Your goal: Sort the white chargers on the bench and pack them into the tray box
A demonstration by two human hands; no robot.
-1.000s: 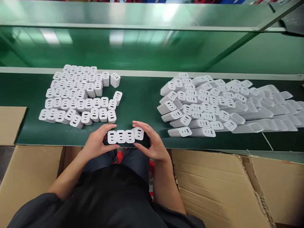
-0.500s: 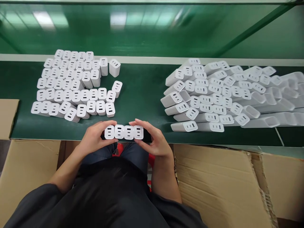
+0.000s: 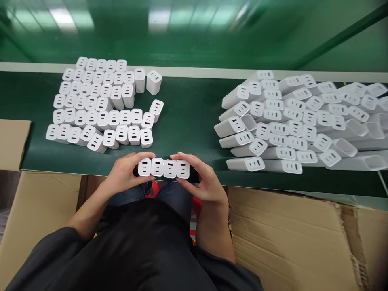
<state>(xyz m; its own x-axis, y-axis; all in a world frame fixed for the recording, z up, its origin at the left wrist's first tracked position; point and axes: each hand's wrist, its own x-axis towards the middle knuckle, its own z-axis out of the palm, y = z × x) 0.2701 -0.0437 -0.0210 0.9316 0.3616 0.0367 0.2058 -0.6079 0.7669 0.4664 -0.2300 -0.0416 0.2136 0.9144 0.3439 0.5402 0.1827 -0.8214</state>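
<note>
A straight row of several white charger housings (image 3: 163, 168), slotted faces up, is squeezed end to end between my hands at the table's front edge. My left hand (image 3: 125, 171) pinches the left end with thumb and fingers. The right end sits in the grip of my right hand (image 3: 201, 176). Beyond my left hand, upright white housings (image 3: 103, 101) stand in several rows on the green surface. To the right, many more white housings (image 3: 279, 121) lie tilted or on their sides, some with slotted ends and some with hollow ends showing.
The green table (image 3: 190, 121) has a pale strip (image 3: 194, 72) along its back, with a glossy green panel behind. Cardboard boxes (image 3: 281, 226) are below the front edge at right and left. A cardboard flap (image 3: 13, 143) overlaps the table's left end.
The view has shifted, so the table items appear slightly farther right. Both hands keep the same hold on the row of housings.
</note>
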